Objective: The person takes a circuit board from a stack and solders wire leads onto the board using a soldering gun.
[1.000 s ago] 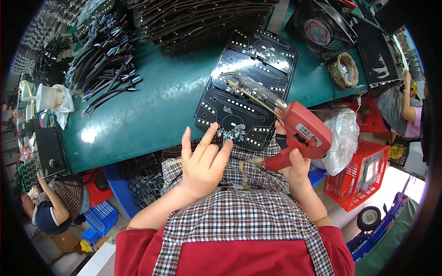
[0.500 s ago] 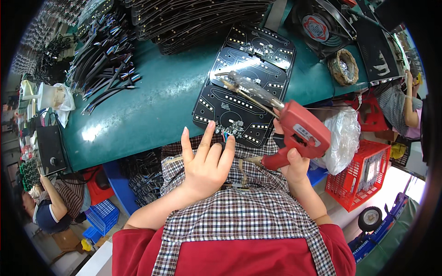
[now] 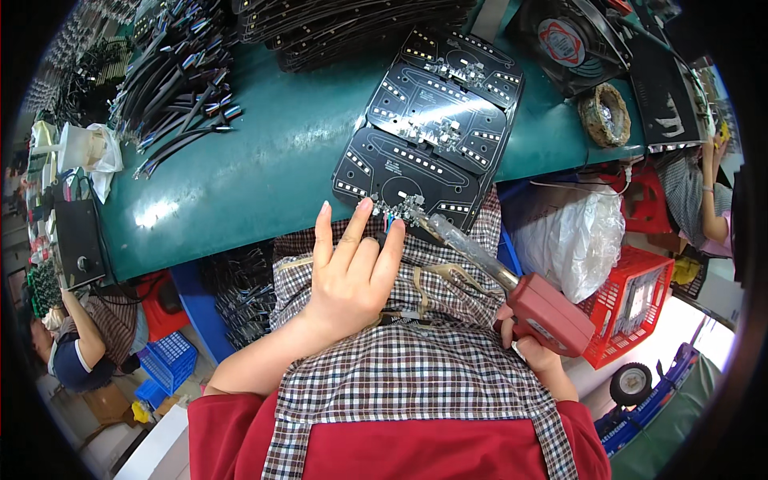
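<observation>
One teal worktable (image 3: 240, 176), smooth and glossy. On it, three black circuit boards (image 3: 436, 120), flat with curved outlines, overlapping in a fanned stack; the nearest board (image 3: 400, 180) overhangs the table's near edge. One heap of black cable bundles (image 3: 172, 80) at far left. One black square fan (image 3: 572, 40) at far right, and beside it one small woven basket (image 3: 606, 114); contents unclear. One red slatted plastic crate (image 3: 640, 300) off the table to the right. One red hot-glue gun (image 3: 548, 314), clear stick in its barrel, nozzle at the nearest board's edge. Right hand (image 3: 532, 352) closed around the gun's grip. Left hand (image 3: 352, 268) open, fingers spread, fingertips touching that board's edge, gripping nothing.
</observation>
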The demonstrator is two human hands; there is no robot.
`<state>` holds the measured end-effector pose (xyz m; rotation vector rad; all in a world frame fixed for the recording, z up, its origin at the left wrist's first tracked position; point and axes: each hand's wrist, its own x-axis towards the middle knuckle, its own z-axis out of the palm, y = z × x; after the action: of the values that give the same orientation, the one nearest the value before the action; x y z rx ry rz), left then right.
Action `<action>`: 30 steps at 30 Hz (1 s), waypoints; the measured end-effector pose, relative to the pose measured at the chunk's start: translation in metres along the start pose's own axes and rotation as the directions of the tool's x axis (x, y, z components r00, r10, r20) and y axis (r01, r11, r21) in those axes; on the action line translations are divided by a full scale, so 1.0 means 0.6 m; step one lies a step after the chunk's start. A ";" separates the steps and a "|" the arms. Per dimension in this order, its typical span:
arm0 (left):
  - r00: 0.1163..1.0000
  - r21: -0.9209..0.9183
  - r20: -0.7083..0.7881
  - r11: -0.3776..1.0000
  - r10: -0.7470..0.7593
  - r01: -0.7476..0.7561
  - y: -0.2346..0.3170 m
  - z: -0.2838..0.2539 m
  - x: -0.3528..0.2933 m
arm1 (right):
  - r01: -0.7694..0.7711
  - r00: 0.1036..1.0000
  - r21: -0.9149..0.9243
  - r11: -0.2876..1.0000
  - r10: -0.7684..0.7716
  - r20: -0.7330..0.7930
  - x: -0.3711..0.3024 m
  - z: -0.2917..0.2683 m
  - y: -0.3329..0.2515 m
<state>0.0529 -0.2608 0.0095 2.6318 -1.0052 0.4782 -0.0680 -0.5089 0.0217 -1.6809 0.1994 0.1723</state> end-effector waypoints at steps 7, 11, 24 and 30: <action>0.999 -0.023 -0.038 1.000 0.005 -0.006 -0.001 0.005 -0.003 | -0.035 0.996 0.015 0.999 0.033 0.081 -0.002 -0.008 0.013; 0.999 -0.022 -0.037 1.000 0.006 -0.007 0.000 0.007 -0.005 | -0.042 0.994 -0.003 0.999 0.042 0.105 -0.001 -0.005 0.012; 0.999 -0.072 -0.033 0.997 -0.027 0.024 -0.004 0.002 -0.001 | 0.006 0.987 -0.111 0.994 0.012 0.163 -0.006 -0.018 0.044; 0.998 -0.020 -0.036 0.999 -0.049 0.048 0.003 0.002 0.004 | 0.444 0.896 -0.458 0.770 -0.367 0.251 0.031 -0.004 0.005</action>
<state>0.0537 -0.2636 0.0098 2.6144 -0.9281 0.5012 -0.0504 -0.5122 0.0150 -2.1843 -0.3625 0.0166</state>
